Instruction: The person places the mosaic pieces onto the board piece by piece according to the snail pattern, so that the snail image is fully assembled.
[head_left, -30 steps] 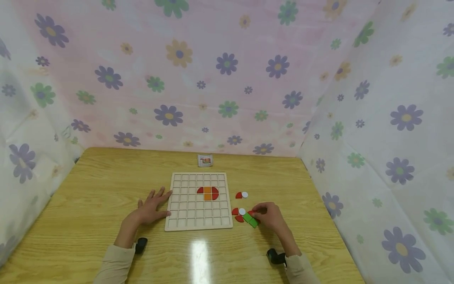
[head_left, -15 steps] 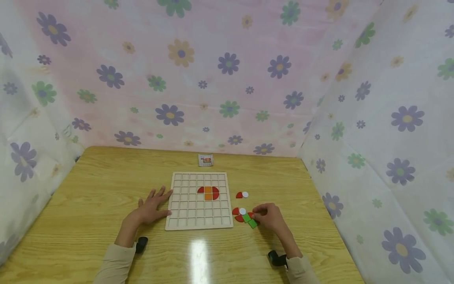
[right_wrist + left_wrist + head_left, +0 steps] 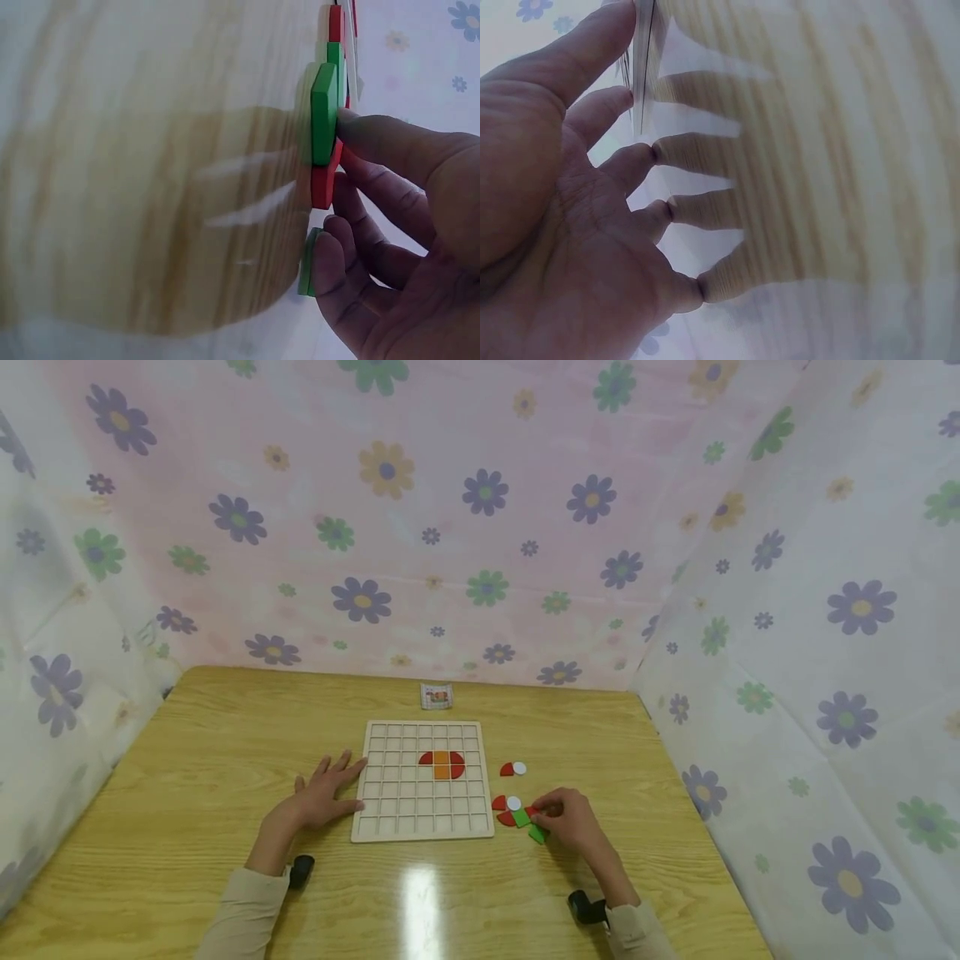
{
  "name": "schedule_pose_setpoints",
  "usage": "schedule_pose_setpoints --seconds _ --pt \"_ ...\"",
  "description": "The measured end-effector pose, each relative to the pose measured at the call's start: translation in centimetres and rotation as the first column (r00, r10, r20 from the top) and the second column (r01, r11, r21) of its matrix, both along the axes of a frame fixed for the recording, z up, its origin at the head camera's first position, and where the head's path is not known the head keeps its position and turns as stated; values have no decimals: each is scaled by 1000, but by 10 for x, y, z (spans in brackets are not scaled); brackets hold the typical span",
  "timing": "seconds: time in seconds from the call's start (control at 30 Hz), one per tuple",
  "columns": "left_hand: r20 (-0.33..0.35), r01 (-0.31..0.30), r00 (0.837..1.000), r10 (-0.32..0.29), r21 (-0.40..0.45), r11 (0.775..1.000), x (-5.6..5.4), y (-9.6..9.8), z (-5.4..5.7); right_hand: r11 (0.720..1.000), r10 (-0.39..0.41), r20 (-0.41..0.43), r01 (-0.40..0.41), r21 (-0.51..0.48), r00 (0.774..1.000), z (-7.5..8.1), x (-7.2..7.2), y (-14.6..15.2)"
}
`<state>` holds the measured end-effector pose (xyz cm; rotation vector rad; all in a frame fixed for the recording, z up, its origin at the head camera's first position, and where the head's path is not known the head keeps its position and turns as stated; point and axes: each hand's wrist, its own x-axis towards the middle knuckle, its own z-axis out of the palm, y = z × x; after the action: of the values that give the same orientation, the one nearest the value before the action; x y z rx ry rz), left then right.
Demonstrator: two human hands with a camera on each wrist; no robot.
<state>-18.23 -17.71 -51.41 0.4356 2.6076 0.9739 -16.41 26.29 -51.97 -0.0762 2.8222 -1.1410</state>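
A square wooden grid board (image 3: 390, 795) lies mid-table; orange squares (image 3: 441, 765) and red quarter-circle pieces (image 3: 457, 766) sit in its cells. My left hand (image 3: 321, 797) rests spread at the board's left edge, fingertips and thumb touching it. Right of the board, my right hand (image 3: 572, 820) pinches a red quarter-circle piece (image 3: 322, 184) between thumb and index finger. The thumb tip also meets a green square tile (image 3: 324, 112) in the right wrist view. Another green tile (image 3: 307, 262) lies by the lower curled fingers. Beside them are more red pieces (image 3: 506, 818) and a white disc (image 3: 513, 803).
A small picture card (image 3: 437, 697) lies beyond the board near the table's far edge. A red quarter piece (image 3: 507, 769) and a white disc (image 3: 520, 768) lie together right of the board. Flower-print cloth (image 3: 487, 527) surrounds the wooden table (image 3: 285, 710).
Near my right fingertips, the lower green tile has come apart from the upper one, sliding down and right. My left hand stays at the board; the head view shifts slightly.
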Motion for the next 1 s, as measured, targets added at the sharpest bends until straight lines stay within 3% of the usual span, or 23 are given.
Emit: schedule_pose_setpoints --seconds 0.63,0.8,1.0 --pt "-7 -6 1000 6 14 1000 2 0 -1 989 134 -25 -136 -53 991 -5 -4 6" --pt "-12 3 1000 -3 8 1000 2 0 1 991 91 -50 -96 -92 995 -6 -4 4" --pt "-26 12 1000 -12 2 1000 2 -1 1 976 11 -57 -23 -215 998 -4 -7 0"
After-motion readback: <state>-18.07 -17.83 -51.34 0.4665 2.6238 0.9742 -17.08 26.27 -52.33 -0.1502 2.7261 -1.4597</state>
